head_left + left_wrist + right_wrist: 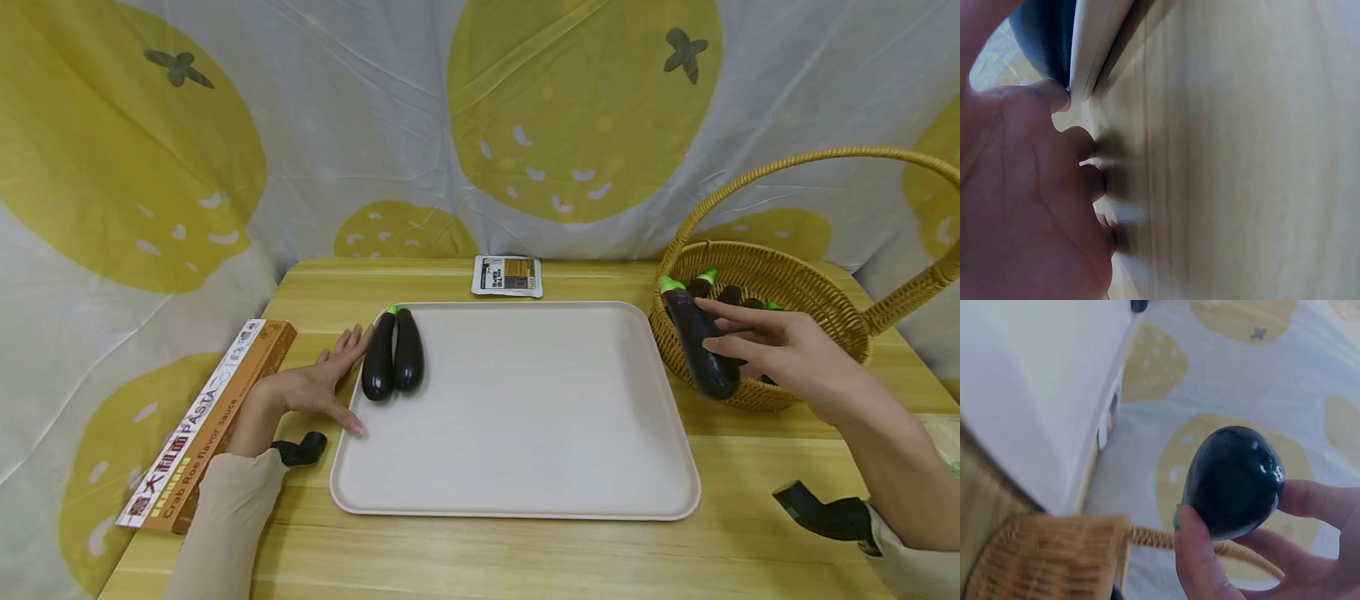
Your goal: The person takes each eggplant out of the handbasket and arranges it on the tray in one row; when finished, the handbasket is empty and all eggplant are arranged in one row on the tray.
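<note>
In the head view my right hand (780, 346) grips an eggplant (699, 340) between thumb and fingers, above the near left rim of a wicker basket (757, 400). The right wrist view shows the rounded dark end of this eggplant (1235, 484). More eggplants (731, 295) with green caps lie inside the basket, partly hidden. Two eggplants (408, 350) lie side by side at the left end of a pale tray (525, 408). At the tray's left rim, my left hand (318, 383) rests with fingers spread, the thumb touching the edge; its palm (1029, 187) fills the left wrist view.
A long pasta box (210, 425) lies left of my left forearm. Behind the tray lies a small flat packet (507, 277). The basket's tall handle (795, 156) arches over its opening. A patterned cloth (360, 125) hangs behind the wooden table (480, 558).
</note>
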Demonstrator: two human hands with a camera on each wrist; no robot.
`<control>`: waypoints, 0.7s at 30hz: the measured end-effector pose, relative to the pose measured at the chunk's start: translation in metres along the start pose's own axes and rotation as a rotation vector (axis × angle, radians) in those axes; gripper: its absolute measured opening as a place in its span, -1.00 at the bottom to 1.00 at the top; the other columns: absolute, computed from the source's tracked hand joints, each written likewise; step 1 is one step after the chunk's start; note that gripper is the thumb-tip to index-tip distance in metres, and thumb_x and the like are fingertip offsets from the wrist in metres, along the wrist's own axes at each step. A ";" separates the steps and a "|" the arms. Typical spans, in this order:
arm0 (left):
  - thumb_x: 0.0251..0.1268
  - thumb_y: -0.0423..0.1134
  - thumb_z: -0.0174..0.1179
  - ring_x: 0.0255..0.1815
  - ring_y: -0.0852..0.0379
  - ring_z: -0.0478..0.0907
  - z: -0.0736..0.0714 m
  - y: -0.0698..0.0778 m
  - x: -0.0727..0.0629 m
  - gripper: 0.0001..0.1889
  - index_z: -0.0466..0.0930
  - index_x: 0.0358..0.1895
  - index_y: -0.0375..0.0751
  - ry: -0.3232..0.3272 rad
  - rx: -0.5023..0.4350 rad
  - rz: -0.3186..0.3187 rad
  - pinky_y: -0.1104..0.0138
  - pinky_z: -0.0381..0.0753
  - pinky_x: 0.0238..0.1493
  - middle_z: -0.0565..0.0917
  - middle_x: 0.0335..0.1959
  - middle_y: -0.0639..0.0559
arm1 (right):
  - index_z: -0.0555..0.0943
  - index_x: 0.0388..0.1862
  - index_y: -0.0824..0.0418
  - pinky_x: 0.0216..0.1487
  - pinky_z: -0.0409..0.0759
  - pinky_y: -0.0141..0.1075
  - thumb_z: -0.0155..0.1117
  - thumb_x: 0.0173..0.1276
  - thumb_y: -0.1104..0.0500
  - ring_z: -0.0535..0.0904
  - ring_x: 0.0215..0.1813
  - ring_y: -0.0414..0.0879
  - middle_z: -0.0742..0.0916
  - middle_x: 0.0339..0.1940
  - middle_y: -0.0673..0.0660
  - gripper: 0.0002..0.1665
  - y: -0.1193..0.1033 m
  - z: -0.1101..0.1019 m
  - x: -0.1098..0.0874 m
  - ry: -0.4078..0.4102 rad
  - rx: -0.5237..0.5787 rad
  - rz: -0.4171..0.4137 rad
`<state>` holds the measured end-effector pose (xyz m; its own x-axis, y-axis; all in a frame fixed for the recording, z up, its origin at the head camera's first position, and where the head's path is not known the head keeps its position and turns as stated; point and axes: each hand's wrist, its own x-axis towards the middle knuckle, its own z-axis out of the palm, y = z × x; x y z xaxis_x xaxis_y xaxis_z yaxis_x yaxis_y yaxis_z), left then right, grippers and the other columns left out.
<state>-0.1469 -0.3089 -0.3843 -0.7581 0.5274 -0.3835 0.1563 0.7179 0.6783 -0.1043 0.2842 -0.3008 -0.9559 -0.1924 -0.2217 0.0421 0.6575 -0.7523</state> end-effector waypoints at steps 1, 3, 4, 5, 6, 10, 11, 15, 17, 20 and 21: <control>-0.19 0.00 0.71 0.62 -0.40 -0.79 0.000 0.000 0.000 0.62 -0.55 0.68 -0.16 0.002 0.002 0.002 -0.42 -0.64 0.51 -0.69 0.61 -0.40 | 0.23 0.67 0.05 -0.24 0.64 -0.36 0.15 0.63 0.01 0.59 -0.13 -0.51 0.53 0.44 0.38 -0.28 -0.005 0.004 0.001 -0.018 0.007 -0.008; -0.19 0.00 0.71 0.62 -0.40 -0.79 0.000 -0.001 -0.001 0.62 -0.55 0.68 -0.16 0.004 0.001 0.003 -0.42 -0.64 0.51 -0.69 0.61 -0.41 | 0.24 0.66 0.02 -0.22 0.66 -0.35 0.17 0.62 0.00 0.61 0.00 -0.47 0.55 0.43 0.38 -0.28 -0.015 0.014 0.005 -0.052 0.012 -0.031; -0.19 0.00 0.71 0.62 -0.40 -0.79 0.000 -0.001 -0.001 0.61 -0.55 0.68 -0.16 0.005 0.001 0.004 -0.42 -0.64 0.51 -0.69 0.61 -0.40 | 0.25 0.66 0.01 -0.21 0.67 -0.34 0.18 0.61 -0.01 0.61 0.08 -0.41 0.56 0.42 0.38 -0.28 -0.022 0.020 0.008 -0.066 0.011 -0.043; -0.18 0.00 0.71 0.62 -0.40 -0.79 0.000 -0.002 -0.001 0.61 -0.55 0.68 -0.16 0.006 -0.001 0.007 -0.42 -0.65 0.51 -0.69 0.61 -0.40 | 0.26 0.65 -0.01 -0.21 0.67 -0.33 0.19 0.60 -0.02 0.62 0.16 -0.32 0.53 0.45 0.40 -0.28 -0.028 0.026 0.010 -0.080 0.014 -0.051; -0.18 0.00 0.71 0.62 -0.40 -0.79 0.000 -0.002 -0.001 0.61 -0.55 0.68 -0.16 0.005 -0.001 0.008 -0.42 -0.65 0.51 -0.69 0.61 -0.40 | 0.28 0.65 -0.03 -0.18 0.68 -0.31 0.21 0.59 -0.03 0.62 0.23 -0.19 0.53 0.45 0.39 -0.28 -0.034 0.033 0.013 -0.093 0.017 -0.062; -0.18 0.00 0.70 0.61 -0.41 -0.79 0.000 -0.003 -0.002 0.61 -0.55 0.68 -0.15 0.002 -0.007 0.017 -0.42 -0.66 0.50 -0.69 0.61 -0.41 | 0.34 0.62 -0.08 -0.09 0.71 -0.21 0.27 0.54 -0.05 0.54 0.38 0.17 0.53 0.48 0.32 -0.28 -0.059 0.062 0.029 -0.141 0.029 -0.095; -0.18 0.00 0.70 0.61 -0.41 -0.80 0.000 -0.002 -0.002 0.61 -0.55 0.68 -0.15 0.002 -0.009 0.017 -0.42 -0.66 0.51 -0.69 0.61 -0.41 | 0.35 0.61 -0.07 -0.05 0.72 -0.18 0.28 0.53 -0.03 0.54 0.40 0.19 0.54 0.48 0.31 -0.28 -0.065 0.070 0.035 -0.152 0.044 -0.110; -0.18 0.00 0.70 0.61 -0.40 -0.80 0.000 -0.002 -0.001 0.61 -0.55 0.68 -0.15 0.002 -0.010 0.011 -0.42 -0.66 0.51 -0.69 0.61 -0.40 | 0.39 0.59 -0.03 -0.02 0.75 -0.18 0.31 0.50 0.06 0.57 0.38 0.18 0.58 0.43 0.30 -0.29 -0.084 0.105 0.060 -0.197 0.122 -0.117; -0.18 -0.01 0.70 0.61 -0.40 -0.79 0.000 -0.002 -0.001 0.61 -0.55 0.68 -0.16 0.002 -0.008 0.007 -0.42 -0.65 0.51 -0.69 0.61 -0.40 | 0.40 0.58 -0.01 -0.03 0.74 -0.21 0.31 0.48 0.11 0.60 0.34 0.16 0.58 0.41 0.31 -0.29 -0.094 0.122 0.072 -0.223 0.170 -0.107; -0.17 -0.01 0.70 0.62 -0.41 -0.79 0.000 0.000 -0.001 0.60 -0.54 0.68 -0.15 0.003 -0.004 0.006 -0.43 -0.63 0.51 -0.69 0.61 -0.40 | 0.42 0.57 -0.03 -0.06 0.73 -0.24 0.31 0.46 0.14 0.62 0.29 0.11 0.59 0.39 0.29 -0.29 -0.108 0.146 0.089 -0.255 0.224 -0.084; -0.17 -0.01 0.70 0.62 -0.40 -0.78 0.000 0.001 -0.001 0.60 -0.54 0.68 -0.15 0.003 -0.003 0.005 -0.43 -0.63 0.51 -0.69 0.61 -0.39 | 0.43 0.57 -0.03 -0.07 0.73 -0.24 0.31 0.46 0.16 0.63 0.27 0.09 0.59 0.38 0.29 -0.29 -0.112 0.154 0.095 -0.260 0.237 -0.084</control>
<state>-0.1458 -0.3090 -0.3836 -0.7592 0.5295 -0.3784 0.1582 0.7142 0.6819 -0.1549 0.0802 -0.3324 -0.8542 -0.4375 -0.2808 0.0624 0.4500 -0.8908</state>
